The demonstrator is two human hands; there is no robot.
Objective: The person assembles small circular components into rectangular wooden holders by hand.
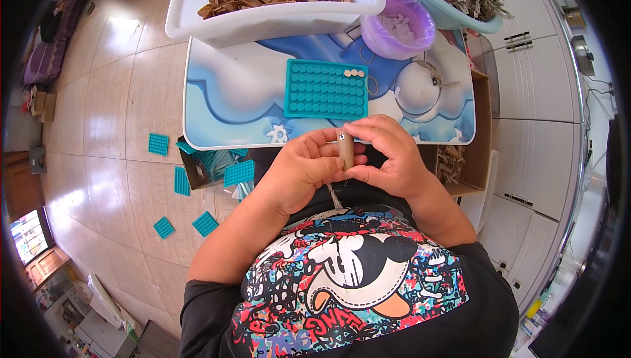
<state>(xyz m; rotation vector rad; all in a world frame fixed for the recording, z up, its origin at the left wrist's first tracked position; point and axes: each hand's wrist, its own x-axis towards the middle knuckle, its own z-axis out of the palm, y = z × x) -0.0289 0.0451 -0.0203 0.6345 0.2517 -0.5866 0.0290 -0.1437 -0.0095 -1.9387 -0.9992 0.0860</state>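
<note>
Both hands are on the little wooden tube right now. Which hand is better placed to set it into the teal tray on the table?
Probably the right hand: it pinches the wooden tube at its top and bottom ends, while the left hand only cradles it from the side. The teal tray lies straight ahead, near both.

Just beyond my fingers (368, 136) I see the peg tray (325, 89) on the table (230, 95); farther behind it sits the tub (197, 10), with the lined bowl (420, 29) to its right.
</note>
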